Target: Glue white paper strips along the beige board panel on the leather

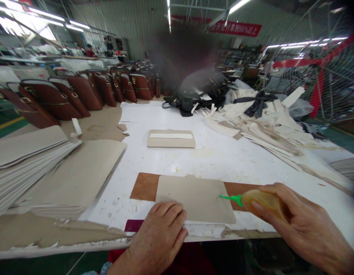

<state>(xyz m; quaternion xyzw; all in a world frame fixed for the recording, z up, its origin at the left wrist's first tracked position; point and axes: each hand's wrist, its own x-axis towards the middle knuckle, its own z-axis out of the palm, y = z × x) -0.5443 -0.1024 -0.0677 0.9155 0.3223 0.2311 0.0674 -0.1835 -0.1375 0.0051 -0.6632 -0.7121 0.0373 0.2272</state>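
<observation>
A beige panel [194,196] lies on a brown sheet [144,186] near the table's front edge. My left hand [158,233] rests flat at the panel's near left corner, fingers pressing its edge. My right hand [305,225] grips a yellowish glue bottle [264,201]. Its green nozzle [230,198] points left and touches the panel's right edge.
Stacks of beige panels [36,160] fill the left side. A smaller beige piece with a white strip [171,138] lies mid-table. A heap of cream strips [268,126] and dark bags [194,99] sit at the back right. Rows of brown bags [79,93] stand at the back left.
</observation>
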